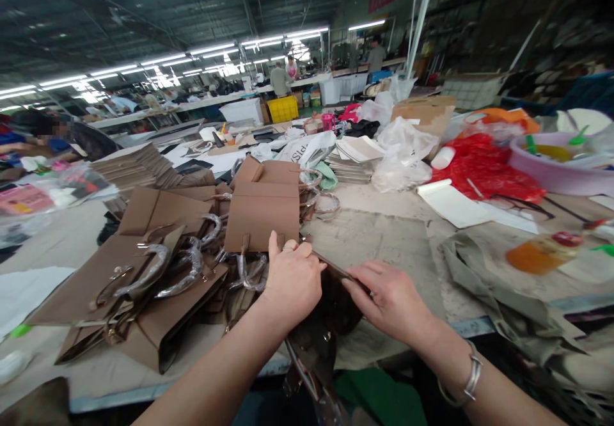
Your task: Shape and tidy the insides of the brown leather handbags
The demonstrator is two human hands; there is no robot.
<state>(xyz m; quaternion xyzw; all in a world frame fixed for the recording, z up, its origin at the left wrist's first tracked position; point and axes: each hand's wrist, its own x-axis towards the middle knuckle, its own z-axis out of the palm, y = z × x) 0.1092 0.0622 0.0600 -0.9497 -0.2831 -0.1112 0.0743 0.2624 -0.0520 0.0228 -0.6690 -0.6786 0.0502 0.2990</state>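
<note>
My left hand (293,279) is closed over the top edge of a dark brown leather bag piece (330,317) that hangs over the table's front edge. My right hand (388,298) pinches the same dark piece from the right, fingers pressed together. Just beyond my left hand stands a tan bag panel (263,215) with a strap. A heap of tan bag panels (158,272) with plastic-wrapped metal handles lies to the left.
A worn work table (384,234) carries stacked tan pieces (134,167), plastic bags (403,151), red material (480,164), a pink basin (561,164), an orange bottle (542,250) and grey-green fabric (489,285). People stand at far tables (281,80).
</note>
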